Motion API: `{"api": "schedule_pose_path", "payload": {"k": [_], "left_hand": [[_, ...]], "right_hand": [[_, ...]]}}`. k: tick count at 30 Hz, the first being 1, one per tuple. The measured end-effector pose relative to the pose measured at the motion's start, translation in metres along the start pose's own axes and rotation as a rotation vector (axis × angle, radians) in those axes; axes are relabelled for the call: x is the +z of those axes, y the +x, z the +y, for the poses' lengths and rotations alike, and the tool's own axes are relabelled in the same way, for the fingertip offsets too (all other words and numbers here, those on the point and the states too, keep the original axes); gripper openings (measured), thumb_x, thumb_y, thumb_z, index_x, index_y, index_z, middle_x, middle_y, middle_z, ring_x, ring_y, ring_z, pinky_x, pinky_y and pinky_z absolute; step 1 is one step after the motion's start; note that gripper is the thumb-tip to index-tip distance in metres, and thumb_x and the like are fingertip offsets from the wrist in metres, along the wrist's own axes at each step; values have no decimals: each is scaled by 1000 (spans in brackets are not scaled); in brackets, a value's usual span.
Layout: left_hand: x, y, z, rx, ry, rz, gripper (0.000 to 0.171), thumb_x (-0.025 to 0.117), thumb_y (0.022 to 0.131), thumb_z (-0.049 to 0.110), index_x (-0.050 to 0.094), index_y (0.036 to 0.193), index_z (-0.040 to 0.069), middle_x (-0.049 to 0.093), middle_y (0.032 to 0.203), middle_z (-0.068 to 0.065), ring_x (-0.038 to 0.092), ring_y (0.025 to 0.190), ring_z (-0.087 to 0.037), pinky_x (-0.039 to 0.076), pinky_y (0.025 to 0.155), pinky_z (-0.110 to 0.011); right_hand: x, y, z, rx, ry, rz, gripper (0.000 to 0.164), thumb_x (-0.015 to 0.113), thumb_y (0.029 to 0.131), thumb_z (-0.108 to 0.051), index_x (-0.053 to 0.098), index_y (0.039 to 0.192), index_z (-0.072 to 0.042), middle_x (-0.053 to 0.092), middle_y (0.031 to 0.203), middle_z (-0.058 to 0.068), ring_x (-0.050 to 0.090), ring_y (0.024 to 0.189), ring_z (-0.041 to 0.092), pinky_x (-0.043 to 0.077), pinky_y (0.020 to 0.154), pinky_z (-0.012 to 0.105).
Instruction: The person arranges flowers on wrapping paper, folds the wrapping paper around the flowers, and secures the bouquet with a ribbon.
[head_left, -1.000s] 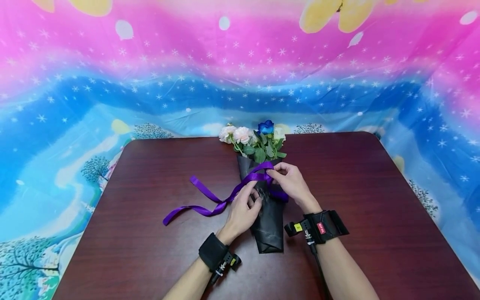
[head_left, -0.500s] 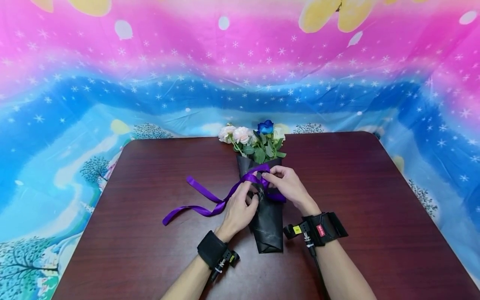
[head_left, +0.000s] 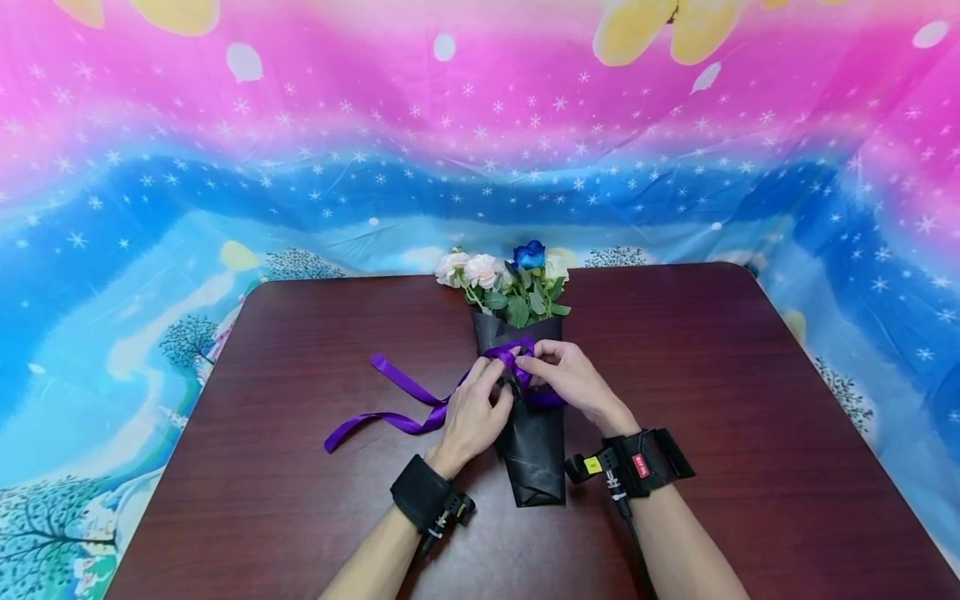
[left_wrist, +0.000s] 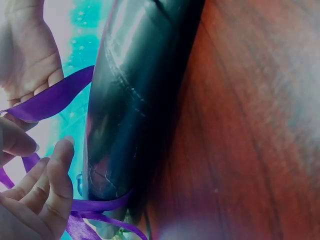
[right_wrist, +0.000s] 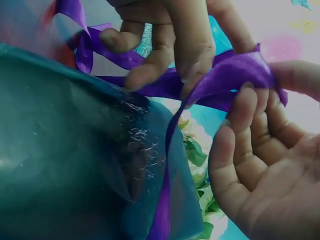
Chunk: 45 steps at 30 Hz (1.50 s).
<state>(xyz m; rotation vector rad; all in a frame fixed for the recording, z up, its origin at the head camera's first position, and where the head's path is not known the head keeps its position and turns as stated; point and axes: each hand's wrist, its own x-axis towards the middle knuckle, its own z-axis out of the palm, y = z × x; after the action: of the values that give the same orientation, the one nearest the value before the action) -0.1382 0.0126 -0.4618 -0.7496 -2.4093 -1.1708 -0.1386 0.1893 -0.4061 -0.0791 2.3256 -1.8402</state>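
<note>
A bouquet lies on the table in black wrapping (head_left: 536, 454), with a purple ribbon (head_left: 405, 421) round its upper part. In the head view my right hand (head_left: 576, 382) pinches a loop of the ribbon between thumb and fingertips, just right of the knot area. My left hand (head_left: 472, 414) holds the ribbon from the left, its fingertips close to the right ones. The right wrist view has the ribbon loop (right_wrist: 235, 75) between both hands, the left hand (right_wrist: 175, 35) above and the right hand (right_wrist: 265, 165) below. The knot area is partly hidden by fingers.
Pale pink roses (head_left: 482, 271), a blue rose (head_left: 529, 254) and green leaves stick out past the wrapping's top. Two ribbon tails trail leftward over the dark red wooden table (head_left: 300, 500). A printed cloth (head_left: 465, 183) hangs behind and around the table.
Both hands have shifted slightly left and toward the person. The right hand has drawn its ribbon loop down and left, nearer the left fingertips. The bouquet has stayed put.
</note>
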Motion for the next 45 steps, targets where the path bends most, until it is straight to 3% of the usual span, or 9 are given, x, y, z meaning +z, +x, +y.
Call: {"api": "schedule_pose_path", "payload": {"k": [11, 15, 18, 22, 28, 32, 35, 40, 45], "left_hand": [[-4, 8, -1, 14, -62, 20, 9, 71, 81, 13, 62, 83, 17, 51, 89, 0, 51, 66, -12, 39, 54, -24], [-7, 11, -4, -2, -60, 36, 10, 70, 80, 12, 62, 76, 15, 53, 89, 1, 51, 70, -13, 41, 58, -26], [-10, 14, -6, -31, -99, 24, 6, 70, 83, 13, 65, 80, 12, 57, 88, 2, 54, 76, -17, 43, 65, -28], [-17, 17, -6, -124, -250, -41, 9, 69, 89, 21, 68, 86, 13, 60, 79, 4, 54, 69, -23, 41, 59, -26], [-27, 22, -6, -300, -543, -113, 18, 71, 88, 28, 71, 86, 10, 65, 70, -2, 56, 63, -34, 38, 53, -22], [-36, 25, -9, -381, -699, -152, 22, 70, 89, 23, 68, 86, 1, 60, 61, -3, 56, 57, -27, 38, 53, -23], [-45, 28, -11, -432, -815, -233, 30, 68, 90, 21, 63, 86, -8, 47, 54, 1, 43, 48, -15, 32, 48, -24], [-62, 31, -16, -448, -911, -434, 48, 64, 93, 26, 52, 86, -19, 37, 53, 3, 31, 46, -11, 28, 47, -23], [-77, 30, -22, -457, -978, -531, 46, 60, 96, 28, 51, 77, -13, 35, 49, 1, 32, 42, -19, 25, 44, -27]], "right_hand": [[2, -3, 4, -26, 8, -120, 24, 66, 92, -26, 63, 92, -3, 62, 84, 7, 59, 79, 24, 49, 71, 33], [1, -3, 5, -39, 17, -97, 26, 66, 92, -27, 62, 92, -2, 63, 84, 9, 60, 80, 26, 50, 72, 35], [0, -3, 5, -42, 20, -53, 25, 66, 92, -27, 62, 91, -3, 64, 82, 8, 61, 78, 26, 50, 71, 36], [-1, -3, 6, -55, 14, 6, 23, 65, 93, -26, 62, 91, -3, 63, 80, 6, 61, 76, 24, 50, 70, 38], [-2, -3, 7, -49, 31, 76, 26, 65, 92, -31, 61, 91, -5, 62, 82, 7, 59, 77, 25, 49, 71, 40], [-3, -4, 8, -44, 38, 107, 29, 65, 92, -34, 60, 89, -5, 61, 81, 11, 57, 75, 24, 47, 68, 38], [-3, -4, 8, -51, 45, 118, 30, 65, 92, -34, 60, 89, -4, 61, 80, 12, 58, 74, 23, 47, 66, 35], [-4, -4, 9, -63, 48, 146, 31, 66, 91, -35, 63, 93, -4, 61, 80, 7, 58, 77, 24, 46, 68, 36], [-5, -5, 10, -61, 48, 152, 31, 66, 91, -35, 64, 93, -4, 60, 81, 6, 57, 79, 26, 45, 70, 37]]}}
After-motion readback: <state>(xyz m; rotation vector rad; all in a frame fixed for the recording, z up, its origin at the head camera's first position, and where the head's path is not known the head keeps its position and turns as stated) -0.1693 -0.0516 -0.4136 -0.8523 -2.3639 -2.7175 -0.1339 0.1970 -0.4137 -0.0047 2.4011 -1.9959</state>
